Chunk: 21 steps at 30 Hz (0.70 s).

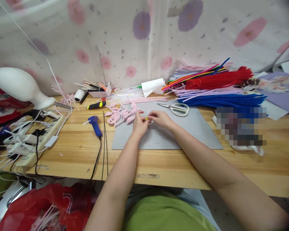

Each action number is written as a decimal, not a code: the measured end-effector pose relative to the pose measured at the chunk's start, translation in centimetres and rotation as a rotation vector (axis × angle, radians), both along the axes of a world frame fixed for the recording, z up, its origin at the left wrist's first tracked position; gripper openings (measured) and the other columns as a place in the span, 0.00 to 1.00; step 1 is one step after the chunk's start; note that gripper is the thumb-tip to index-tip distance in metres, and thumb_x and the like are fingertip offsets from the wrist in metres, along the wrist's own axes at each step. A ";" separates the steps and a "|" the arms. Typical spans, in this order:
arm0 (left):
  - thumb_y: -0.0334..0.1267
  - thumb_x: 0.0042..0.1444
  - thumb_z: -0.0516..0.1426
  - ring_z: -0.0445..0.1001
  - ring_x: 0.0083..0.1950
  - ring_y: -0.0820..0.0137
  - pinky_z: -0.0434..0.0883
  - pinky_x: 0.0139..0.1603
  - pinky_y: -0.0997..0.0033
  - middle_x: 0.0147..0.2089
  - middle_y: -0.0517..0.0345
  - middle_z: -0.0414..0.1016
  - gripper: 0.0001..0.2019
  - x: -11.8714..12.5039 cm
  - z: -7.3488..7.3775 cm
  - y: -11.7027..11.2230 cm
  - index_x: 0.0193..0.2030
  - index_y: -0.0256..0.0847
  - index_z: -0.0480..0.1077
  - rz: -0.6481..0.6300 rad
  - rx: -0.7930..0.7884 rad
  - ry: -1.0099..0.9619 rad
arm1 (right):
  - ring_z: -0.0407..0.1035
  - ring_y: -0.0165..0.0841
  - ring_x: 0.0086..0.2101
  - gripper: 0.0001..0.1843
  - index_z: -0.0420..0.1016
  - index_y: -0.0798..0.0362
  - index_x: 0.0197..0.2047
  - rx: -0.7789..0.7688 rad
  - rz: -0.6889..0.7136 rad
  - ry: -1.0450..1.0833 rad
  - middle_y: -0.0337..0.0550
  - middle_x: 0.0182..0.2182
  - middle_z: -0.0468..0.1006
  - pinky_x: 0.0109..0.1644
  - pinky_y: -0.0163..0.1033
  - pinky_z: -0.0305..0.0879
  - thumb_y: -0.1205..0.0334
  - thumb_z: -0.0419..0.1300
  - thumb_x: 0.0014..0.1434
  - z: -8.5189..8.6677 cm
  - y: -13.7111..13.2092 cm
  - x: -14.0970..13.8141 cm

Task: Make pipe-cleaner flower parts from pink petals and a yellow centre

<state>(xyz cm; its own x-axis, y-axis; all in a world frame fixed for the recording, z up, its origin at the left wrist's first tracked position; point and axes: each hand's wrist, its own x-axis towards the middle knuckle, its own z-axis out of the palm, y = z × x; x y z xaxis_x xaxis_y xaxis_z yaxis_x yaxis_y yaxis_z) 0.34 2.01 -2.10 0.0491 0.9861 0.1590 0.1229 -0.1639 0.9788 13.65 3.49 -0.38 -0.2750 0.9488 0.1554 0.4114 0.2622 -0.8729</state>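
Observation:
Over the grey cutting mat [163, 138] my two hands meet at a small yellow piece [146, 118], too small to name surely. My left hand [140, 124] is closed, its thumb and fingers pinched at the piece. From the right, my right hand [160, 118] pinches at the same yellow bit with thumb and forefinger. Just left of my left hand lie several pink petal shapes of fuzzy pipe cleaner [121, 115]. Scissors [177, 109] with pale handles rest on the mat's back edge, beyond my right hand.
A blue glue gun [95, 126], two thin dark wires [104, 144] and a yellow-black cutter [96, 105] lie left of the mat. Bundles of red [216, 78] and blue pipe cleaners [223, 99] are piled at the back right. A cabled power strip [43, 141] and white foam head [21, 85] stand far left.

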 end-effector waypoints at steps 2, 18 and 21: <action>0.32 0.43 0.59 0.67 0.22 0.76 0.62 0.29 0.76 0.21 0.67 0.69 0.24 -0.1 0.3 -0.2 0.48 0.41 0.57 -0.030 0.002 0.012 | 0.66 0.28 0.26 0.09 0.69 0.54 0.26 -0.076 0.025 0.113 0.38 0.22 0.73 0.33 0.35 0.60 0.56 0.56 0.48 -0.2 -0.1 0.3; 0.39 0.39 0.63 0.73 0.25 0.72 0.69 0.29 0.72 0.25 0.58 0.73 0.14 0.1 1.3 -0.2 0.32 0.36 0.67 -0.124 -0.336 -0.253 | 0.59 0.27 0.24 0.07 0.66 0.53 0.25 0.011 -0.156 0.009 0.37 0.21 0.69 0.29 0.34 0.54 0.58 0.55 0.48 -0.4 -0.5 0.7; 0.44 0.41 0.62 0.74 0.28 0.71 0.70 0.29 0.71 0.28 0.55 0.74 0.13 0.0 1.4 -0.1 0.27 0.35 0.69 -0.127 -0.359 -0.287 | 0.59 0.27 0.23 0.07 0.65 0.53 0.24 0.017 -0.229 0.066 0.36 0.21 0.69 0.29 0.34 0.55 0.58 0.55 0.47 -0.9 -0.4 0.3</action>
